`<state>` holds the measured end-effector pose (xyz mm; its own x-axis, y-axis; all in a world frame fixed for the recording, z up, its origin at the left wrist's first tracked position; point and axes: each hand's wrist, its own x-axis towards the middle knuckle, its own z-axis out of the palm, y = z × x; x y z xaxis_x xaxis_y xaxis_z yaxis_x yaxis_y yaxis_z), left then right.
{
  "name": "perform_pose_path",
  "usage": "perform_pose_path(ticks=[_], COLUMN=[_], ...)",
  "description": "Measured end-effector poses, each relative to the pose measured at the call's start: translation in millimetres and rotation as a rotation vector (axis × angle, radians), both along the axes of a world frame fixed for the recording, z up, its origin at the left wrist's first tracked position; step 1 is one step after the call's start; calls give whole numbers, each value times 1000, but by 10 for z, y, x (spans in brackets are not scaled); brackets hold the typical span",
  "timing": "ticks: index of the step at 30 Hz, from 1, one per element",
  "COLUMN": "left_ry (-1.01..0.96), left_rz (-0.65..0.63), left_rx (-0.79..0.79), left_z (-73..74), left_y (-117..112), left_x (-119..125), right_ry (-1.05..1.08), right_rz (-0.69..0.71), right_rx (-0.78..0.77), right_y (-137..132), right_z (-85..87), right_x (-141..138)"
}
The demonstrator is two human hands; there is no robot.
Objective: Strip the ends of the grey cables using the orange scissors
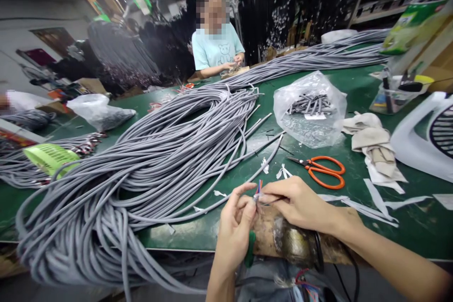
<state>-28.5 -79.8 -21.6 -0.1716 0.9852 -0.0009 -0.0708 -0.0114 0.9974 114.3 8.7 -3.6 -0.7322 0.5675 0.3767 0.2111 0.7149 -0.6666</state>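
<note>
Both hands meet at a cable end whose thin coloured wires (259, 186), blue and red-orange among them, stick up between the fingertips. My left hand (234, 226) is closed, pinching the cable below those wires between thumb and fingers. From the other side, my right hand (302, 203) pinches the same end; some whitish or clear material shows at its fingertips. Under the hands lies a worn wooden board (264, 236) with a brassy, rounded metal piece (297, 241) on it. Orange-handled scissors (325, 171) rest beyond my right hand.
A large coil of grey cables (170, 137) covers the left and hangs over the front edge. Right of it are a clear bag of short grey pieces (309, 108), cloth gloves (373, 139), white strips (375, 203) and a white fan (424, 137). Another person (217, 49) works opposite.
</note>
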Motion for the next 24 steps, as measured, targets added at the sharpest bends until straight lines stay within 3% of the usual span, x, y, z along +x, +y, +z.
perform_pose_path(ticks=[5, 10, 12, 14, 15, 16, 18, 21, 24], left_ry=[500, 675, 561, 346, 232, 127, -20, -148, -222], left_rz=[195, 268, 245, 230, 235, 244, 323, 566, 819], left_rx=[149, 115, 91, 36, 3, -29, -47, -41, -73], left_z=[-61, -75, -80, -91, -99, -108, -125, -150, -200], left_y=[101, 263, 273, 223, 170, 97, -107, -503, -877], left_x=[50, 64, 59, 39, 17, -14, -114, -343, -644], right_ry=[6, 122, 128, 111, 31, -86, -273, -380, -461], right_rz=[12, 155, 71, -198, -392, -488, -511, -399, -503], right_rx=[326, 389, 371, 321, 291, 275, 265, 282, 378], right_y=[-142, -449, -373, -187, -88, -3, 98, 118, 152], right_z=[-48, 117, 171, 160, 129, 83, -33, -188, -255], right_x=[-33, -130, -62, 79, 164, 247, 386, 518, 632])
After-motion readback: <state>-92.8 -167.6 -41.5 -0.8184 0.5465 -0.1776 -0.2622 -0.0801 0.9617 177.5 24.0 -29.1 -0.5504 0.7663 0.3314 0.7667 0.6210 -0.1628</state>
